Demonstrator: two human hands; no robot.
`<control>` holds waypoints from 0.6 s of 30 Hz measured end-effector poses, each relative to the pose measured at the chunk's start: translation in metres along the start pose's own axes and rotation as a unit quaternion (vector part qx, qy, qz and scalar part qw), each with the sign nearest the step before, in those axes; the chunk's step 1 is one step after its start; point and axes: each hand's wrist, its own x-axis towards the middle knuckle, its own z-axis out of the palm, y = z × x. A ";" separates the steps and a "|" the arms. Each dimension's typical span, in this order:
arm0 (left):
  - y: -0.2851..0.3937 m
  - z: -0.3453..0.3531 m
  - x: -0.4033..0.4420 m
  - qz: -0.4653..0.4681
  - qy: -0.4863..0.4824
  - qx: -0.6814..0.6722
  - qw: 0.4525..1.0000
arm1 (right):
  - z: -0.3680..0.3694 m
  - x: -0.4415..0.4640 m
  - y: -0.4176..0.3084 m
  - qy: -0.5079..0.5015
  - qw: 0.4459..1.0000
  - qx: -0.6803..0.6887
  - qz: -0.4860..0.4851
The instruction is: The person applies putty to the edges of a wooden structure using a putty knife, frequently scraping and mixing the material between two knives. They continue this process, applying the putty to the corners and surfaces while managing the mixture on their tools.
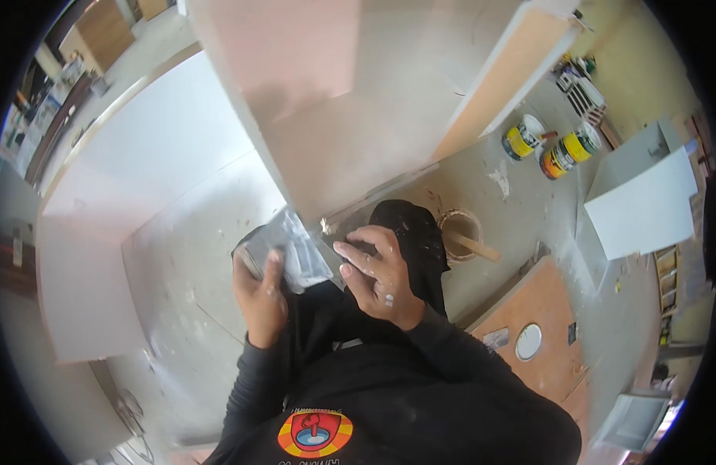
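Note:
My left hand (261, 298) holds a flat, grey, putty-smeared plate (292, 252) by its lower left part, thumb on top. Just right of the plate is my right hand (377, 275), its fingers bent and slightly apart, with white specks on the skin. Whether a thin tool lies between those fingers is hard to make out. A small white lump (325, 226) shows near the bottom corner of the upright panel (319, 139), above the gap between my hands. Right of my knee, a round tub (460, 232) has a wooden stick (474, 247) in it.
Two yellow-black cans (522, 138) (571, 151) stand at the upper right. A white box-like cabinet (645, 205) is farther right. At lower right lies a wooden board (532, 329) with a round white lid (528, 342). A curved white panel (153, 147) stands at left.

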 end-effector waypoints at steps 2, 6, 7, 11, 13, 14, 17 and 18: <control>0.010 -0.007 0.004 -0.077 -0.004 -0.002 0.997 | 0.006 -0.010 -0.008 -0.030 0.999 0.027 -0.010; 0.001 -0.015 -0.004 -0.057 -0.042 0.093 0.993 | 0.010 -0.005 -0.008 -0.039 0.998 -0.014 -0.056; -0.012 -0.023 -0.005 -0.012 -0.099 0.122 0.987 | 0.006 0.000 -0.005 -0.035 0.997 -0.036 -0.054; -0.010 -0.024 -0.003 -0.030 -0.142 0.110 0.983 | -0.006 0.007 0.008 -0.011 0.983 0.146 0.114; -0.007 -0.025 0.001 -0.170 -0.062 -0.068 0.981 | -0.005 0.008 0.005 -0.020 0.984 0.163 0.074; -0.003 -0.025 0.006 -0.235 -0.033 -0.158 0.959 | -0.002 0.006 0.001 -0.027 0.983 0.177 0.034; -0.047 -0.034 0.025 -0.300 -0.136 -0.369 0.869 | 0.012 -0.003 -0.021 -0.088 0.975 0.203 0.007; -0.039 -0.015 0.020 -0.339 0.017 -0.253 0.906 | 0.015 -0.004 -0.026 -0.132 0.973 0.187 -0.031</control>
